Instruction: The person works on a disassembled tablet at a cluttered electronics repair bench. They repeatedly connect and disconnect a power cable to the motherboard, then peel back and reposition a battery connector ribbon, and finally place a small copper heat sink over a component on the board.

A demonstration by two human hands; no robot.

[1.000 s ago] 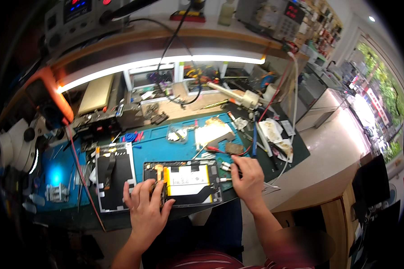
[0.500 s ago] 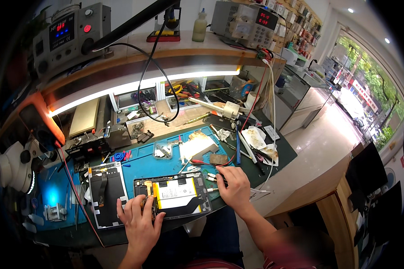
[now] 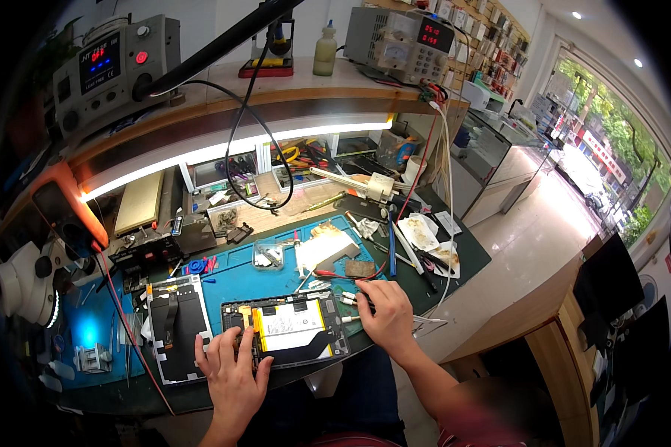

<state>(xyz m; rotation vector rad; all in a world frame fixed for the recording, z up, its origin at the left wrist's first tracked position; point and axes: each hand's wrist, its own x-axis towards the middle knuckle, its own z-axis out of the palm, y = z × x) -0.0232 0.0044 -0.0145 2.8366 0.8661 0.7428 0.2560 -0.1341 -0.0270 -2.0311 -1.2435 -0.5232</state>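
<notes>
An opened tablet [image 3: 282, 363] lies on the near edge of the workbench, its white battery [image 3: 289, 325] and orange ribbon cable showing. My left hand [image 3: 235, 376] rests over its left end, fingers stretched out and touching the tablet near the ribbon. To its left lies a separated black panel with a silver frame [image 3: 190, 350], partly behind my left fingers. Just beyond the tablet's right end, my right hand [image 3: 388, 313] has its fingers curled together beside several white cable plugs [image 3: 348, 298]. What those fingertips hold, if anything, is hidden.
Behind the tablet, a blue mat [image 3: 238, 255] carries a clear box of small parts [image 3: 268, 255] and a brown block [image 3: 359, 268]. Pens and stained paper [image 3: 419, 232] lie to the right. A microscope [image 3: 30, 283] stands left; a black cable [image 3: 236, 141] hangs above the bench.
The view has shifted slightly. Both hands stay in nearly the same places, and the tablet lies where it was.
</notes>
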